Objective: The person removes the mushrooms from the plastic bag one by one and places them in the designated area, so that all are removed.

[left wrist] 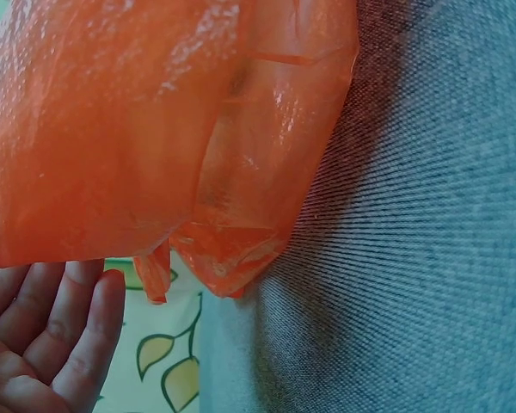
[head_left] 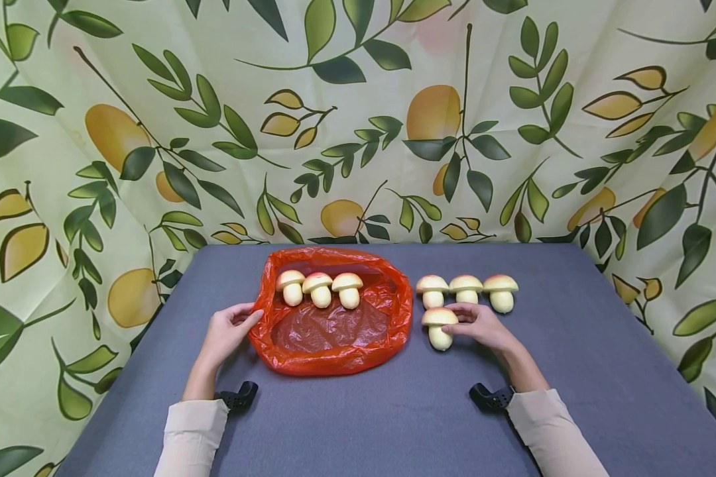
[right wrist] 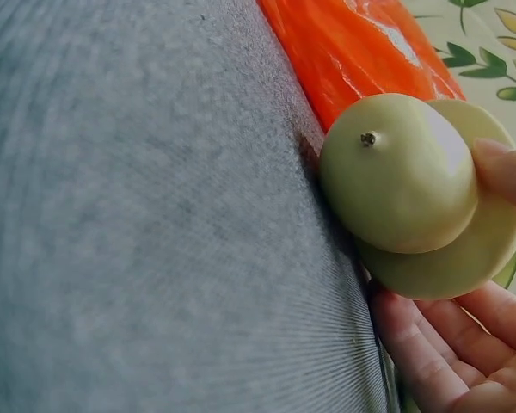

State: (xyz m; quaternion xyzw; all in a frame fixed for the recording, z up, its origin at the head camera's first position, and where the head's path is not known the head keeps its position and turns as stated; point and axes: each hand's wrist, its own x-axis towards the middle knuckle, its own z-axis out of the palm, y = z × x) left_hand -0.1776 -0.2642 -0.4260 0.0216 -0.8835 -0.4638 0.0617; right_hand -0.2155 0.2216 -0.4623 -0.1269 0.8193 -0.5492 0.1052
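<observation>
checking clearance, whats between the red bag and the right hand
Head view shows a mushroom, held by the right hand, then bare table before the red bag.

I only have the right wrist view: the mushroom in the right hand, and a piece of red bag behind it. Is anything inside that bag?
Observer: Yes, the head view shows three mushrooms inside the red bag, side by side.

Operator: Good. I've lost the left hand; where is it?

Observer: The left hand is at the bag's left edge, touching it.

Operator: And besides the one being held, any others outside the bag?

Observer: Three more mushrooms sit in a row on the table, just beyond the right hand.
</observation>
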